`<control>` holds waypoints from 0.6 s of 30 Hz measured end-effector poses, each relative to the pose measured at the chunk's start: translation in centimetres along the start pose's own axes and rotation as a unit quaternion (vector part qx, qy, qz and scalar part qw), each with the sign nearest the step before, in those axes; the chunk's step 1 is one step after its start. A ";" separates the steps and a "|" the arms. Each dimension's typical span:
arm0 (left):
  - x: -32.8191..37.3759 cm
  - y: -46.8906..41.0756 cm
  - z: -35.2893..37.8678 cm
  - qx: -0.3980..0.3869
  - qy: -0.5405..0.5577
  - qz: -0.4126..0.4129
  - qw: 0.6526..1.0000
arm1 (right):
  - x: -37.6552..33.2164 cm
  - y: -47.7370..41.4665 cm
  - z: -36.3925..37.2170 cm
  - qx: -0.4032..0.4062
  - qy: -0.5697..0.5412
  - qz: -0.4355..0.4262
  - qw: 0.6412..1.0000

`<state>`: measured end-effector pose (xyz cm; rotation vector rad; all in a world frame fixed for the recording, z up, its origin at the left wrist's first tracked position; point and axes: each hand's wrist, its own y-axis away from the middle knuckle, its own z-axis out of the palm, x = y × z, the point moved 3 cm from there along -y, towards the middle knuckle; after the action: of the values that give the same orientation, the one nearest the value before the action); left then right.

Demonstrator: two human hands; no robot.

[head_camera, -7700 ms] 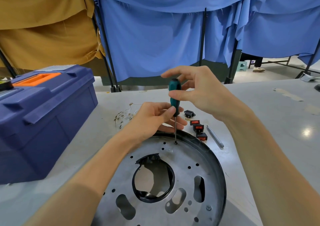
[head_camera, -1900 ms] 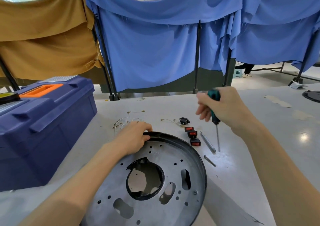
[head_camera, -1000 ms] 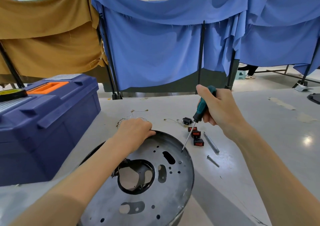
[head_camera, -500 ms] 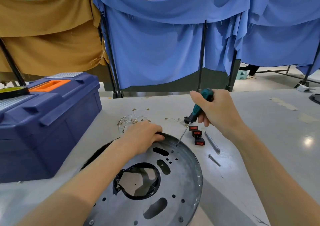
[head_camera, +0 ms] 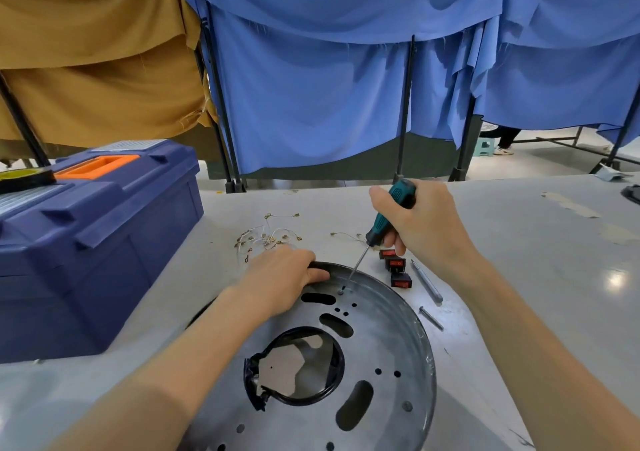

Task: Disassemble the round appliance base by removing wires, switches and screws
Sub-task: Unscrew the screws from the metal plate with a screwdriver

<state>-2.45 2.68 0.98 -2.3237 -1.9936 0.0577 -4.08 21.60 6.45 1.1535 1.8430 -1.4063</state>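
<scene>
Head-camera view down onto a grey table [head_camera: 540,263]. A round metal appliance base [head_camera: 391,346] lies on it directly in front of the person, pierced with holes and slots, with a black ring around its central opening. The left hand [head_camera: 282,277] grips the far rim, fingers curled over the black edge. The right hand [head_camera: 424,231] is closed in a fist around the teal handle of a screwdriver [head_camera: 381,224], whose shaft slants down and left toward a small screw [head_camera: 341,292] just beside the left fingertips; whether the tip is seated cannot be told. Beyond the base lie 3 red switches [head_camera: 396,263], a tangle of thin wires [head_camera: 266,239] and, to the right, 2 loose metal pins [head_camera: 426,281]. A blue toolbox [head_camera: 93,236] stands on the left. The step looks like loosening this screw: it would go best with the shaft brought upright, the tip fully seated, firm downward pressure while turning, and the left hand stopping the base from rotating, since a slanted driver may slip out.
</scene>
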 end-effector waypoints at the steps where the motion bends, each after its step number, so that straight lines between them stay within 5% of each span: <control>1: 0.1 0.1 0.2 0.010 0.016 0.005 1.000 | 0.0 0.0 0.0 0.002 0.002 -0.001 1.000; 18: 1.1 0.3 1.5 0.096 -0.056 0.047 0.993 | 0.8 -0.1 0.6 -0.002 0.023 0.007 1.000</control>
<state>-2.11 3.81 -0.50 -2.3362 -1.8323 0.3770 -4.65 21.25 5.65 1.2044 1.8652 -1.3779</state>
